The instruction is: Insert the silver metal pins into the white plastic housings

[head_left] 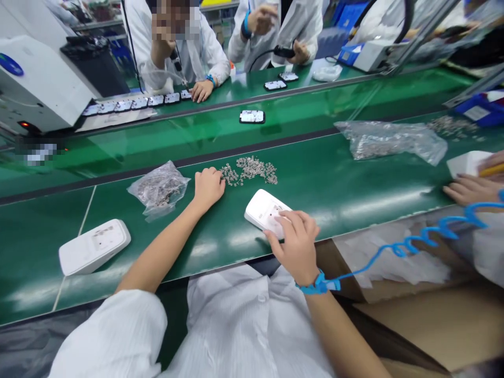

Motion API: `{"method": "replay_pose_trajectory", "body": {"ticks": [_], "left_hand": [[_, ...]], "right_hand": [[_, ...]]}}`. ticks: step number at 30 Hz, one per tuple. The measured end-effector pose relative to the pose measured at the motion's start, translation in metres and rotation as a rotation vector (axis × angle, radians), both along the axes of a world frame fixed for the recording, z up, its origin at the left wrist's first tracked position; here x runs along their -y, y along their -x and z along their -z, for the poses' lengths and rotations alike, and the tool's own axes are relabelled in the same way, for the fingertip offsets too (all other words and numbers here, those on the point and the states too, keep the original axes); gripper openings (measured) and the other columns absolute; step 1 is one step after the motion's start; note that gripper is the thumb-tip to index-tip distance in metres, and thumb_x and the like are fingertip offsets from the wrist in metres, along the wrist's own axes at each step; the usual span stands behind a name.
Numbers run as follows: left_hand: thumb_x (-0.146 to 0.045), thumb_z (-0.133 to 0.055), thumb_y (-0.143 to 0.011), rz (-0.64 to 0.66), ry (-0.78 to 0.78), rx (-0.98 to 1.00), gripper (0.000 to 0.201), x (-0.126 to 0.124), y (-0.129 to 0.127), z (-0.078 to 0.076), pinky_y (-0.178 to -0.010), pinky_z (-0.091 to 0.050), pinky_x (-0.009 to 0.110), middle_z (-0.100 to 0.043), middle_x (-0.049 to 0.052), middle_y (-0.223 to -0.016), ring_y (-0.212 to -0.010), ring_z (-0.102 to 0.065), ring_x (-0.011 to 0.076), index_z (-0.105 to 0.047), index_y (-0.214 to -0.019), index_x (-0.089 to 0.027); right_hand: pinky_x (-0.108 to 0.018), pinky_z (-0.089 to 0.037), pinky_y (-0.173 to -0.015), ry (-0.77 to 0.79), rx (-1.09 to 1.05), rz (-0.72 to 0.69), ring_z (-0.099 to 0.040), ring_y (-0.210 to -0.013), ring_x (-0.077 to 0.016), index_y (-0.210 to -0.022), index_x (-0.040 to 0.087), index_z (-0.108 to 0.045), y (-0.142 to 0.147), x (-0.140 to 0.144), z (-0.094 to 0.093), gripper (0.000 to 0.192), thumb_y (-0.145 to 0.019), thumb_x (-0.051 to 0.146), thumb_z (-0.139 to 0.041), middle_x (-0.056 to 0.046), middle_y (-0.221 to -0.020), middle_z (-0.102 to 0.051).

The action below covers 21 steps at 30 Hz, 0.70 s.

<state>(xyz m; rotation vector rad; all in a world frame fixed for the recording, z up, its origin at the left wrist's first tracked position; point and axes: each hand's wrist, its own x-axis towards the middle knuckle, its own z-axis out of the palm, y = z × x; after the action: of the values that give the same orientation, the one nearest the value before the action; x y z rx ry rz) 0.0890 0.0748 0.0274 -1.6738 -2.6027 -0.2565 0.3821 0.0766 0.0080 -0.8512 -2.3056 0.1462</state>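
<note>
A white plastic housing [264, 209] with a recessed panel lies tilted on the green bench. My right hand [297, 239], with a blue wrist strap, grips its near right end, the thumb at the lower edge and fingers over the recess. Farther left, my left hand [210, 186] rests on the bench with its fingers curled at the edge of a pile of small metal parts [254, 168]; its fingertips are mostly hidden. Left of that hand sits a clear plastic bag [159, 189] of similar parts. A second white housing [94, 247] lies at the far left.
A blue coiled cord [401, 247] runs right from my wrist strap. Another clear bag [389, 140] lies at the back right. A co-worker's hand [468, 188] is at the right edge. Across the line, people handle black-framed boards [252, 116]. An open cardboard box [433, 320] stands below the bench.
</note>
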Motion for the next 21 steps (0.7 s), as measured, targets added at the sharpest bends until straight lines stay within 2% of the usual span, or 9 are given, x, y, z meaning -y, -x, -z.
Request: {"method": "replay_pose_trajectory", "body": {"ticks": [5, 8, 12, 14, 16, 18, 21], "left_hand": [[-0.022, -0.051, -0.096, -0.038, 0.027, 0.068, 0.017, 0.000, 0.009, 0.001, -0.085, -0.035, 0.040, -0.067, 0.012, -0.112, -0.108, -0.060, 0.0300, -0.067, -0.099, -0.020], [-0.023, -0.054, -0.094, -0.054, 0.032, 0.102, 0.016, -0.005, 0.009, 0.002, -0.082, -0.036, 0.038, -0.067, 0.010, -0.113, -0.106, -0.061, 0.0284, -0.066, -0.105, -0.020], [-0.022, -0.052, -0.097, -0.039, 0.011, 0.110, 0.014, -0.009, 0.006, 0.000, -0.081, -0.035, 0.036, -0.067, 0.009, -0.109, -0.104, -0.061, 0.0273, -0.065, -0.094, -0.020], [-0.020, -0.048, -0.099, -0.020, -0.023, 0.094, 0.016, -0.005, 0.001, -0.006, -0.081, -0.036, 0.036, -0.066, 0.011, -0.113, -0.108, -0.060, 0.0282, -0.064, -0.096, -0.020], [-0.019, -0.043, -0.101, 0.038, -0.065, 0.074, 0.022, 0.002, -0.011, -0.013, -0.084, -0.038, 0.038, -0.064, 0.014, -0.122, -0.113, -0.058, 0.0290, -0.065, -0.104, -0.019], [-0.018, -0.038, -0.103, 0.156, -0.084, 0.068, 0.028, 0.011, -0.029, -0.019, -0.089, -0.039, 0.038, -0.065, 0.013, -0.124, -0.115, -0.058, 0.0272, -0.065, -0.109, -0.021], [-0.022, -0.042, -0.103, 0.356, -0.046, 0.091, 0.027, 0.022, -0.067, -0.021, -0.091, -0.041, 0.034, -0.071, 0.006, -0.111, -0.107, -0.062, 0.0224, -0.068, -0.102, -0.025]], "right_hand": [[-0.057, -0.044, -0.093, -0.010, -0.126, 0.091, -0.054, -0.113, -0.0380, -0.111, 0.025, -0.068, -0.024, -0.005, 0.002, 0.019, -0.094, 0.032, -0.064, -0.013, -0.120, -0.071], [-0.057, -0.045, -0.093, 0.006, -0.133, 0.087, -0.055, -0.113, -0.0381, -0.110, 0.027, -0.069, -0.028, -0.008, 0.003, 0.017, -0.094, 0.031, -0.064, -0.012, -0.119, -0.071], [-0.059, -0.047, -0.095, 0.002, -0.149, 0.066, -0.057, -0.112, -0.0378, -0.108, 0.027, -0.069, -0.028, -0.009, -0.001, 0.016, -0.094, 0.032, -0.065, -0.011, -0.118, -0.072], [-0.059, -0.048, -0.095, 0.013, -0.181, 0.066, -0.058, -0.111, -0.0373, -0.106, 0.026, -0.070, -0.029, -0.008, -0.004, 0.014, -0.094, 0.031, -0.065, -0.011, -0.116, -0.073], [-0.058, -0.050, -0.094, 0.059, -0.252, 0.045, -0.062, -0.107, -0.0358, -0.104, 0.026, -0.070, -0.030, -0.009, -0.007, 0.012, -0.094, 0.030, -0.064, -0.011, -0.112, -0.074], [-0.052, -0.055, -0.086, 0.166, -0.353, -0.010, -0.067, -0.098, -0.0316, -0.102, 0.026, -0.069, -0.029, -0.010, -0.011, 0.010, -0.096, 0.027, -0.061, -0.010, -0.105, -0.074], [-0.042, -0.056, -0.070, 0.370, -0.467, -0.112, -0.067, -0.080, -0.0247, -0.102, 0.027, -0.068, -0.023, -0.014, -0.016, 0.009, -0.097, 0.025, -0.061, -0.007, -0.094, -0.072]]}}
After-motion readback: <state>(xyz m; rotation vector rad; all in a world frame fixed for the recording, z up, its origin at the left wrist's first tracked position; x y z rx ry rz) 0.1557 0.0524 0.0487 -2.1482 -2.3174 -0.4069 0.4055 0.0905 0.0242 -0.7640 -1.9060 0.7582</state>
